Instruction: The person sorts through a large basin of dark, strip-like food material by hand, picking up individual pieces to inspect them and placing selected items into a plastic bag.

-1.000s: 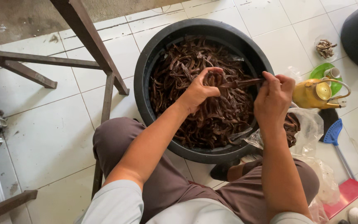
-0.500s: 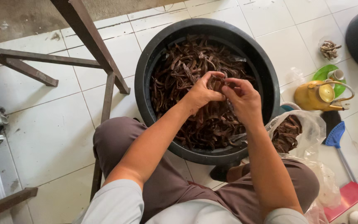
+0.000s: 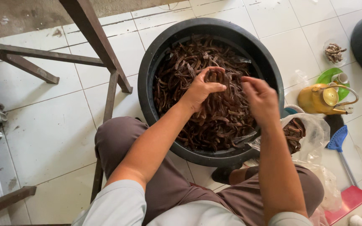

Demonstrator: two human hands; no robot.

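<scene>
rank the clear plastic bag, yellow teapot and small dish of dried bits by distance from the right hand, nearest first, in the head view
From the right hand:
1. Clear plastic bag, just below and right of it, beside the basin.
2. Yellow teapot, farther right on the floor.
3. Small dish of dried bits, farthest, up and right.

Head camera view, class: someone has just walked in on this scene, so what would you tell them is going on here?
A seated person leans over a big black tub on the tiled floor, filled with dark brown dried pods. The left hand pinches one pod above the pile, and the right hand hovers beside it with fingers curled; whether it holds anything is unclear. At the person's right, a clear plastic bag holds more pods, and a yellow kettle stands beyond it.
</scene>
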